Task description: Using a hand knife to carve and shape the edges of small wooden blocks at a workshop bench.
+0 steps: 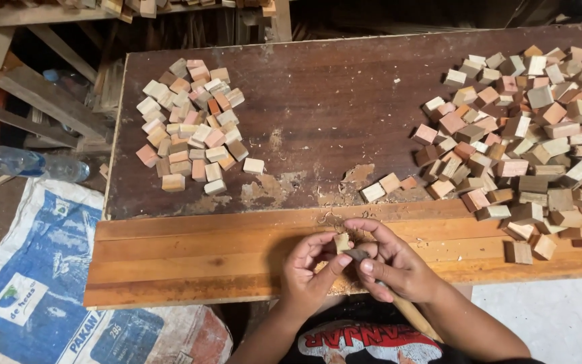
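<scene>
My left hand (308,266) pinches a small pale wooden block (341,242) between thumb and fingers, just above the near edge of the workbench. My right hand (389,259) grips a knife with a wooden handle (409,313), its dark blade (357,254) resting against the block. Both hands meet over the lighter plank (190,253) at the bench's front. Wood shavings (331,219) lie just beyond the hands.
A small pile of blocks (190,125) sits at the left of the dark bench top (325,101). A much larger pile (533,135) covers the right side. A plastic bottle (28,164) and a blue-and-white sack (42,269) lie on the floor at left.
</scene>
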